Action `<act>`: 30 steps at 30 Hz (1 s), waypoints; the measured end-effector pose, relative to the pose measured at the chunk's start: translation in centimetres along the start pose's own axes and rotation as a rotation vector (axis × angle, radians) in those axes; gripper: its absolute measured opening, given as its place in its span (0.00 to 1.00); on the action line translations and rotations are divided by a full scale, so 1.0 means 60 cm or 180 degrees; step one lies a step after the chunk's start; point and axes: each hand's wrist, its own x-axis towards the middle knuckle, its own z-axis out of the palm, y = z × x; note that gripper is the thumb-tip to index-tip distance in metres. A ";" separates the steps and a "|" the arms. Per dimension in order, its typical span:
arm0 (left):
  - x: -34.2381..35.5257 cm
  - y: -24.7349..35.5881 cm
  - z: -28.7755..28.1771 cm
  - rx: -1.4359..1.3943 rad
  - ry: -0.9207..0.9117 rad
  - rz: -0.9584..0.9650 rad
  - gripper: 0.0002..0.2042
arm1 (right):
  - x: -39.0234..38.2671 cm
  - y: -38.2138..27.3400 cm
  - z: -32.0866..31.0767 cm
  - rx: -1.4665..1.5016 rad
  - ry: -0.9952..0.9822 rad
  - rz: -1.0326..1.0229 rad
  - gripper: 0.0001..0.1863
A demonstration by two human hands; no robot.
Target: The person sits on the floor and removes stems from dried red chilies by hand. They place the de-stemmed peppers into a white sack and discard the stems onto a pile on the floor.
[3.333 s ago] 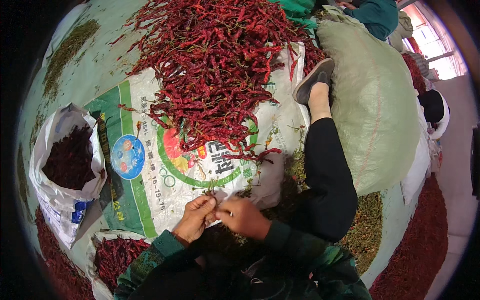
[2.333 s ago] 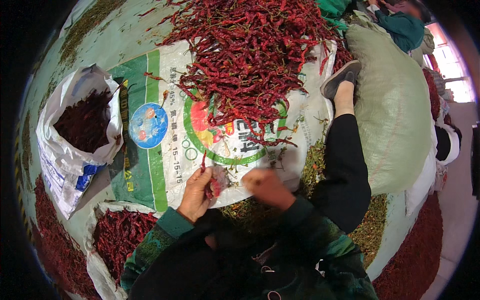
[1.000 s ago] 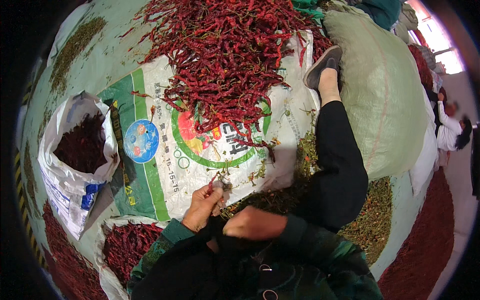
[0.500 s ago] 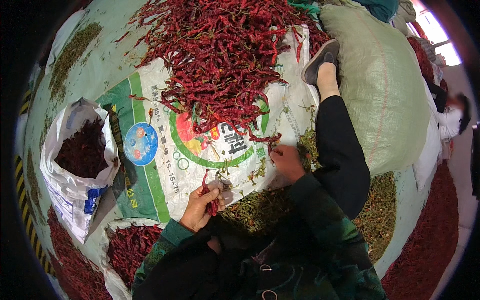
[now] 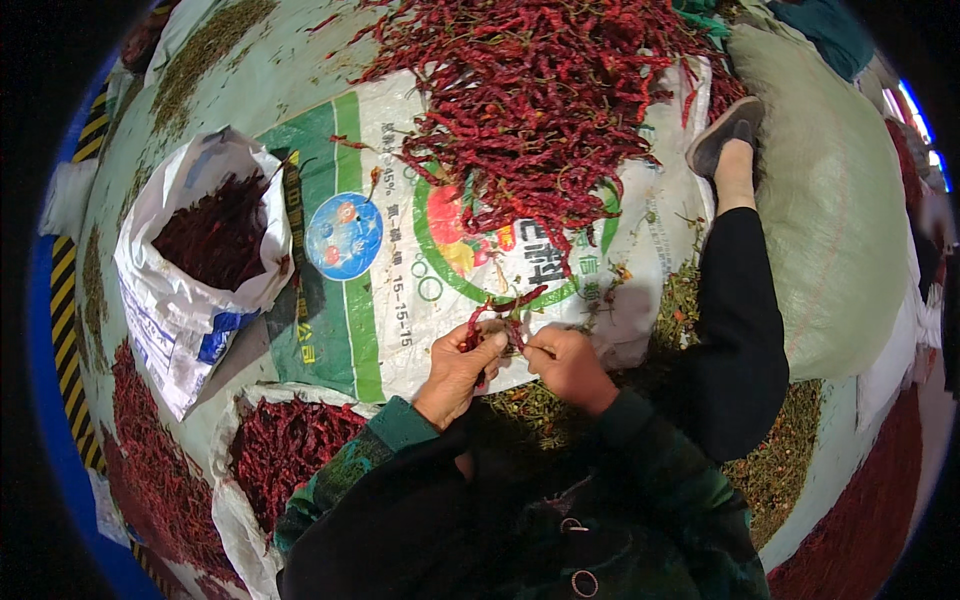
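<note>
My left hand (image 5: pixel 458 375) is closed around a few dried red chili peppers (image 5: pixel 476 330), their wrinkled ends poking out past the thumb. Right beside it, my right hand (image 5: pixel 572 367) pinches at the end of a chili between thumb and forefinger; the exact spot it grips is small and partly hidden. Both hands are close together above the near edge of a flattened white and green printed sack (image 5: pixel 395 290). Just beyond them, a large heap of dried red chilies (image 5: pixel 540 120) spreads over the sack's far part.
An upright white bag of dark chilies (image 5: pixel 215 235) stands at left, and another open sack of chilies (image 5: pixel 295 450) is near my left forearm. Chili stems (image 5: pixel 680 305) lie by my outstretched leg (image 5: pixel 740 330). A bulging pale green sack (image 5: pixel 830 200) rests at right.
My right hand has come from the heap's near edge to my left hand, bringing a chili. The whole view has shifted, so the scene sits farther right and higher.
</note>
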 end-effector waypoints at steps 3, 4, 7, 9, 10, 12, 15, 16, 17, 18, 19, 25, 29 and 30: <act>0.005 -0.004 -0.012 -0.0197 0.0100 -0.0093 0.10 | 0.002 -0.018 0.027 -0.0141 -0.0146 -0.0318 0.10; 0.006 -0.004 -0.016 -0.0299 0.0147 -0.0128 0.09 | 0.002 -0.025 0.030 -0.0157 -0.0230 -0.0361 0.10; 0.002 0.003 -0.027 -0.0531 0.0002 -0.0354 0.07 | 0.018 -0.034 0.026 -0.0179 -0.0006 -0.0371 0.11; -0.002 0.002 -0.026 -0.0428 -0.0177 -0.0450 0.05 | 0.037 -0.019 0.021 -0.0027 0.0391 -0.0315 0.11; -0.004 -0.006 -0.026 -0.0319 -0.0211 -0.0472 0.05 | 0.042 -0.011 0.026 0.0363 0.0302 0.0047 0.09; -0.008 -0.014 -0.021 -0.0159 -0.0243 -0.0458 0.04 | 0.044 -0.007 0.038 0.0850 0.0125 0.0315 0.08; -0.012 -0.021 -0.025 -0.0070 -0.0344 -0.0566 0.04 | 0.036 -0.003 0.044 0.1205 0.0077 0.0440 0.05; -0.013 -0.021 -0.024 -0.0212 -0.0373 -0.0621 0.04 | 0.031 -0.004 0.046 0.1242 0.0168 0.0399 0.06; -0.015 -0.021 -0.026 -0.0076 -0.0425 -0.0584 0.04 | 0.025 -0.010 0.049 0.1293 0.0248 0.0362 0.06; -0.017 -0.020 -0.028 0.0061 -0.0477 -0.0548 0.04 | 0.018 -0.017 0.048 0.1085 0.0322 0.0528 0.06; -0.018 -0.020 -0.029 0.0198 -0.0526 -0.0511 0.03 | 0.012 -0.014 0.043 0.1854 0.0181 0.1012 0.05; -0.023 -0.030 -0.023 0.2109 -0.1434 0.1601 0.06 | 0.004 -0.003 0.020 0.3196 -0.0370 0.1962 0.09; -0.026 -0.004 -0.043 0.0629 -0.0824 -0.0391 0.07 | 0.031 -0.009 0.002 0.1504 -0.1103 0.1907 0.08; -0.021 0.001 -0.039 0.0070 -0.0664 -0.0266 0.06 | 0.048 0.014 -0.007 -0.0341 -0.1092 0.0699 0.05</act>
